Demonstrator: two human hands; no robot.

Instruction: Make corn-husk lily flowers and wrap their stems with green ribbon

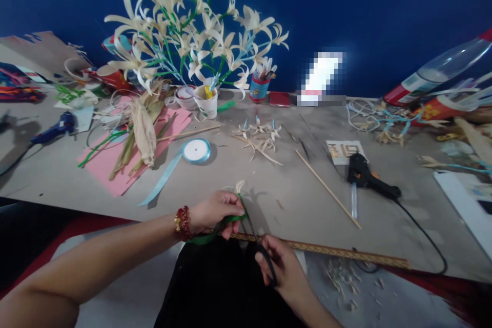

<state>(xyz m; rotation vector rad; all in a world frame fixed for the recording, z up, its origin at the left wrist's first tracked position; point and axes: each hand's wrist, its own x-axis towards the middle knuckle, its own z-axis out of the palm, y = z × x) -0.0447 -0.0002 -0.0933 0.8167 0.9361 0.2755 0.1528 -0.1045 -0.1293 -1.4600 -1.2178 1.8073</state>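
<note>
My left hand (215, 211), with a red bead bracelet on the wrist, is closed on a small cream flower with a green-wrapped stem (240, 190) and a green ribbon (207, 236) trailing below it. My right hand (279, 266) grips black scissors (258, 241), whose blades point up at the green stem just beside my left fingers. Both hands are at the table's near edge, over my lap.
A black glue gun (369, 177) with its cord lies to the right, a thin wooden stick (326, 187) beside it. A light blue ribbon roll (196, 150), pink paper with dried husks (144, 130), loose small flowers (261, 136) and a tall flower bouquet (192, 36) sit further back. A blue glue gun (54, 130) lies at left.
</note>
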